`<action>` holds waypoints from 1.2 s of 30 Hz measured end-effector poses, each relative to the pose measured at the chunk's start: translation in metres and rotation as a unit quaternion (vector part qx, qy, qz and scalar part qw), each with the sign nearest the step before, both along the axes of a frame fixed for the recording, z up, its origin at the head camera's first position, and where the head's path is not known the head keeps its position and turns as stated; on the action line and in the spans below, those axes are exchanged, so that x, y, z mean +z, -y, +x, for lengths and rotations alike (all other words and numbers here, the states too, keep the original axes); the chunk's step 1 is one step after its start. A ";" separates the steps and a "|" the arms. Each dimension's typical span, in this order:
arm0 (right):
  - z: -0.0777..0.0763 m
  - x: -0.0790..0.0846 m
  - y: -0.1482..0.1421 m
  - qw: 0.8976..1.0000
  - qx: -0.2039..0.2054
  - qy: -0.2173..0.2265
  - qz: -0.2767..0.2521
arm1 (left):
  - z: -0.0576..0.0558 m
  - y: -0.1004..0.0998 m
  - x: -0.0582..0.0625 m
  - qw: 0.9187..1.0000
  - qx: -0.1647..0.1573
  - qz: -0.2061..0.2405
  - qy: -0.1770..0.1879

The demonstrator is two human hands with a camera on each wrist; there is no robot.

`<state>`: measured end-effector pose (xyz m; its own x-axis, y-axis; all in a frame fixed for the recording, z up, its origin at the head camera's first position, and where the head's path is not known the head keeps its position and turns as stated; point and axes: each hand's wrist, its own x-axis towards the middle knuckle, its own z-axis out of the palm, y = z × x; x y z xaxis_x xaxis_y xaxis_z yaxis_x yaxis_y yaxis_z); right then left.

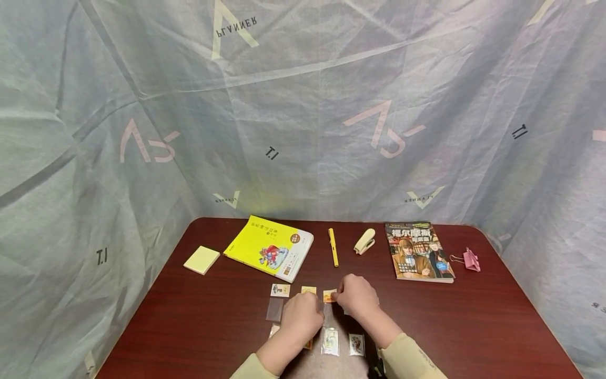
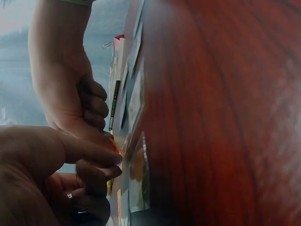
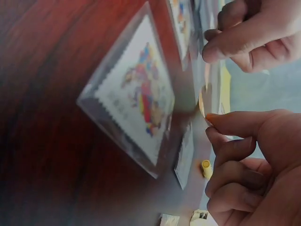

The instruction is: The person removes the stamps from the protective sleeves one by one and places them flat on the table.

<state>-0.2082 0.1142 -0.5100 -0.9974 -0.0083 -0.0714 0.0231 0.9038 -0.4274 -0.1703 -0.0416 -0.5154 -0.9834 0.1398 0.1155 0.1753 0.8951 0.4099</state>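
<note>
Between its thumb and index finger my right hand (image 1: 358,298) pinches an orange stamp (image 1: 329,296), seen edge-on in the right wrist view. My left hand (image 1: 302,316) has thumb and index finger together at the edge of a clear sleeve (image 1: 327,317) just below that stamp. Nearer me lie a sleeved stamp with a pale picture (image 1: 331,341) and a sleeved stamp with a colourful figure (image 3: 141,92). Beyond the left hand are a white-edged stamp (image 1: 280,290) and a yellowish stamp (image 1: 309,290). A clear sleeve without a stamp (image 1: 274,309) lies left of that hand, which partly covers other pieces.
Along the back of the dark red table (image 1: 213,316) lie a pale yellow note pad (image 1: 201,260), a yellow book (image 1: 269,247), a yellow pen (image 1: 333,247), a cream stapler (image 1: 364,241), an illustrated book (image 1: 418,252) and a pink binder clip (image 1: 470,260). Grey cloth hangs behind.
</note>
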 end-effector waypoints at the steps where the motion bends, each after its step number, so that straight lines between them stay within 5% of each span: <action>1: 0.000 0.000 0.001 1.000 0.002 -0.003 0.011 | 0.000 -0.001 -0.001 1.000 -0.003 -0.006 -0.005; 9: -0.006 -0.009 0.003 0.998 0.006 -0.032 0.051 | -0.001 -0.004 -0.002 1.000 0.003 -0.026 -0.014; 16: -0.005 -0.008 0.001 0.999 0.006 -0.026 0.033 | 0.001 -0.005 -0.002 1.000 0.002 -0.019 -0.015; 21: 0.000 -0.003 -0.007 0.999 -0.010 -0.033 0.018 | 0.000 -0.004 -0.003 1.000 0.000 -0.015 -0.018; 27: 0.014 0.008 -0.019 0.997 -0.036 -0.023 0.059 | -0.001 -0.003 0.000 1.000 -0.008 0.005 -0.003; 36: 0.025 0.005 -0.025 0.994 -0.015 -0.009 0.104 | 0.004 0.002 0.004 0.999 -0.021 0.042 0.004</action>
